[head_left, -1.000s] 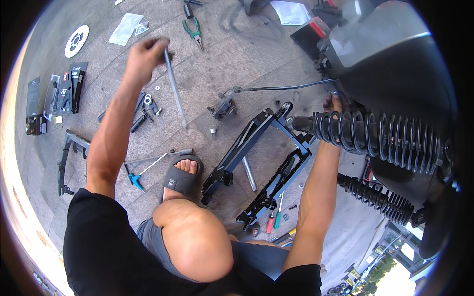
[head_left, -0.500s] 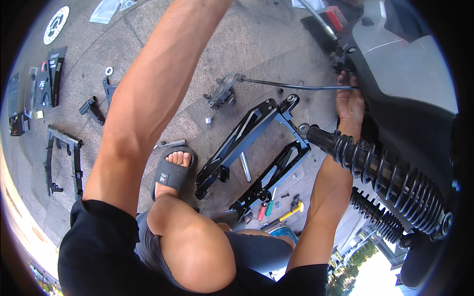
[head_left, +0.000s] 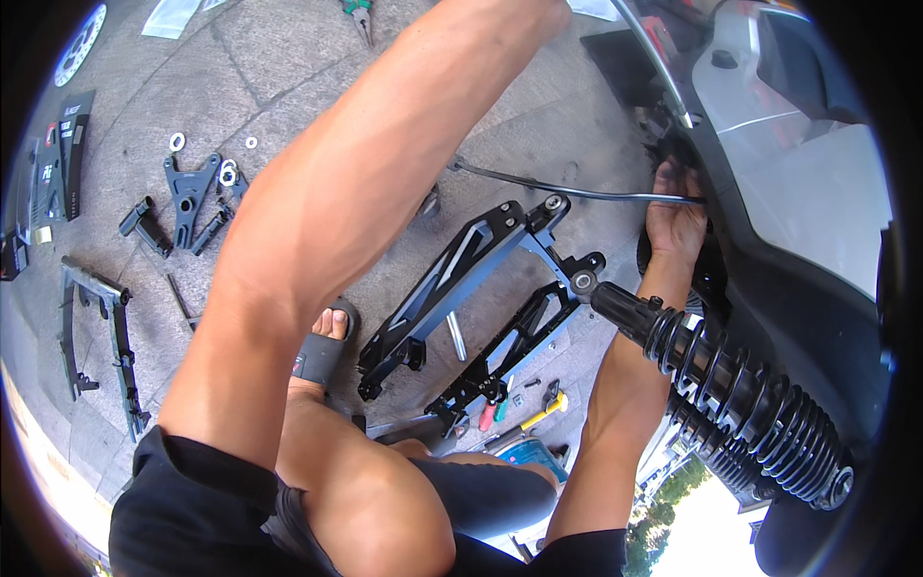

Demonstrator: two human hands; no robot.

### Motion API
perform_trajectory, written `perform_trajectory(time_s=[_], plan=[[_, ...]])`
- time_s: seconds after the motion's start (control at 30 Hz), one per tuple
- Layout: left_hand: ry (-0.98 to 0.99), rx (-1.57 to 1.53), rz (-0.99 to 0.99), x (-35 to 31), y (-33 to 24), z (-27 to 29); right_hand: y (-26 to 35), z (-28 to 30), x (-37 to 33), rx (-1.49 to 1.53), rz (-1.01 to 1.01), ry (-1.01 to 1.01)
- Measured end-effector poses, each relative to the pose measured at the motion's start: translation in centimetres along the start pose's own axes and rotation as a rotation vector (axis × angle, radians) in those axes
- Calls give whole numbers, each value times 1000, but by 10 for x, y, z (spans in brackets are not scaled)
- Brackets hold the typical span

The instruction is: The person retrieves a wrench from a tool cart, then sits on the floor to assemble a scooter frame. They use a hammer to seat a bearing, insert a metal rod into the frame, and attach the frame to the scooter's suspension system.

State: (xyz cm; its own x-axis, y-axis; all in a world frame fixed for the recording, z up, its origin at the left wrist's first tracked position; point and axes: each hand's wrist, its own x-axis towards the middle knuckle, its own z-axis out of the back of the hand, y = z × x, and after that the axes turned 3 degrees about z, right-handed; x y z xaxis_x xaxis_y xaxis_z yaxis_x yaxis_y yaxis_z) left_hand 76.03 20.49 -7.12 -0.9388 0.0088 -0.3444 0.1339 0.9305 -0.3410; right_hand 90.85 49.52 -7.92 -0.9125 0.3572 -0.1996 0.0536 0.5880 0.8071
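My left forearm (head_left: pixel 385 183) stretches across to the upper edge, and its hand lies beyond the picture. Close to where that arm leaves, a silver metal rod (head_left: pixel 658 63) slants down to the dark mechanism beside the scooter's grey and black bodywork (head_left: pixel 769 144). My right hand (head_left: pixel 676 223) reaches up under this bodywork, palm showing. Its fingers are bent around a dark part I cannot make out, with their tips in shadow. A black hose (head_left: pixel 567 194) crosses at the right hand's fingers. Below, a black coil-spring shock absorber (head_left: pixel 735 389) passes over my right forearm.
A black swingarm frame (head_left: pixel 447 288) lies by the shock's upper end. Nearby are a yellow-handled hammer (head_left: pixel 546 412) and screwdrivers (head_left: pixel 493 412). To the left lie brackets (head_left: pixel 190 197), an old frame (head_left: pixel 120 337) and a brake disc (head_left: pixel 81 44). Green-handled pliers (head_left: pixel 359 19) are at the top.
My left arm has swung to the right, covering most of the caliper. The metal rod's end has come down closer to my right hand, which stays at the bodywork. The view has shifted somewhat.
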Motion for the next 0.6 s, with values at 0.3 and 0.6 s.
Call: perform_trajectory(time_s=[0.3,0.6], plan=[[40,9,47,6,10,-13,5,0,3,-45,39,35],[110,-104,112,8,4,-10,4,-12,7,-74,80,-6]])
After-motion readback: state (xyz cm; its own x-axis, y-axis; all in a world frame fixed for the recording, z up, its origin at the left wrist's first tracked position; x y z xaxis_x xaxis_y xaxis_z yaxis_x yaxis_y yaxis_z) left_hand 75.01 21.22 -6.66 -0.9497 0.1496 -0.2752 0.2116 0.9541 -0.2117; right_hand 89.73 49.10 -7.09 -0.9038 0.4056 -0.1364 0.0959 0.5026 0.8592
